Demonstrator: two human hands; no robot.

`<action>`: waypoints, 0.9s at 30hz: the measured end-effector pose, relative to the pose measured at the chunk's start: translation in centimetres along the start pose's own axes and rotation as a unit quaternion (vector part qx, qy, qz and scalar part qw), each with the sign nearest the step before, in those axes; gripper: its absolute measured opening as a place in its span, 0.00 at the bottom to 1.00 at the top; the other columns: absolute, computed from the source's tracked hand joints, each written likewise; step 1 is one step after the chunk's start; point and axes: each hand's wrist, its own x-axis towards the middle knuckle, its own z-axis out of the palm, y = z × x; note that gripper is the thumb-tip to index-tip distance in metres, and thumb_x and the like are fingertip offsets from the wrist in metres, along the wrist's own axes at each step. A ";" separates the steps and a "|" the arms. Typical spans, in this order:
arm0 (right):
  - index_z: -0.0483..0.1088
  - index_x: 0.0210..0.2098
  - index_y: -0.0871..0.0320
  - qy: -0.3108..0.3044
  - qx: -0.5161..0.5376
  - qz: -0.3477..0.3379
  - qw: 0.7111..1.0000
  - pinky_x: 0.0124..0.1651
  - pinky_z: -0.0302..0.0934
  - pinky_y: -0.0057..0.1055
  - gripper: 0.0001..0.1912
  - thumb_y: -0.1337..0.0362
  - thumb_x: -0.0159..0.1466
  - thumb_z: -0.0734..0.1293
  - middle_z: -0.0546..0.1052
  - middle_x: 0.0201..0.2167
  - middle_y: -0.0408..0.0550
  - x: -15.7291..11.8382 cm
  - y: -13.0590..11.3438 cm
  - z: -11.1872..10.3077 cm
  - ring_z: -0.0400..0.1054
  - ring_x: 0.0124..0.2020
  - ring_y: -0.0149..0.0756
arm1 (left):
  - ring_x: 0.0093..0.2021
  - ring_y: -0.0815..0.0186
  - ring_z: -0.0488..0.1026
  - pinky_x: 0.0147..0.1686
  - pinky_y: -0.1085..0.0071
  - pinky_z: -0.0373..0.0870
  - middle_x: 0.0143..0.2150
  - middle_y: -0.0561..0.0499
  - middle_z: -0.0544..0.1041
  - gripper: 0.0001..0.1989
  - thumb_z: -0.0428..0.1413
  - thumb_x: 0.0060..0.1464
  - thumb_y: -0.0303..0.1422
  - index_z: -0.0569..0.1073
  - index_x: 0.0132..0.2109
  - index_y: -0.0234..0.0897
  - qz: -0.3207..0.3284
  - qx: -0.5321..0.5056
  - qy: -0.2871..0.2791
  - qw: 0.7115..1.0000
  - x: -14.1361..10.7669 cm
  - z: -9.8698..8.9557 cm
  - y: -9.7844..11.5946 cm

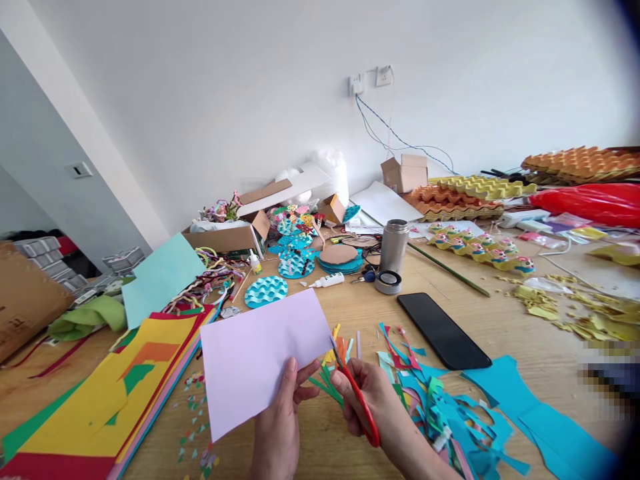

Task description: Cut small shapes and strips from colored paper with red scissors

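While the left hand [283, 413] has its fingers pinching a lilac sheet [260, 360] over the bench [325, 457] | right hand [367, 393] fingers grasping red scissors [357, 390], blades at sheet's right edge | sheet apparently mostly uncut | cut strips [342, 347] lying just beyond

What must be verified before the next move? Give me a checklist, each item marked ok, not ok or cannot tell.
1. Lilac sheet held: ok, the left hand grips it near its lower edge.
2. Scissors in grasp: ok, the right hand holds them by the red handles.
3. Blades at the sheet: cannot tell; they are at its right edge, but contact is unclear.
4. Left fingertips safely away from the blades: cannot tell; they look close, and depth is unclear.
5. Area around the right hand free of paper scraps: not ok, strips lie beside it.
6. Black phone away from the blades: ok.
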 end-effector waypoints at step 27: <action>0.54 0.21 0.55 0.010 -0.005 0.004 1.000 0.10 0.47 0.18 0.25 0.45 0.48 0.70 0.65 0.07 0.34 0.2 0.1 -0.2 0.57 0.07 0.24 | 0.38 0.53 0.79 0.22 0.71 0.73 0.45 0.43 0.77 0.24 0.65 0.43 0.32 0.69 0.48 0.35 -0.009 -0.007 0.006 1.000 0.2 0.1 -0.3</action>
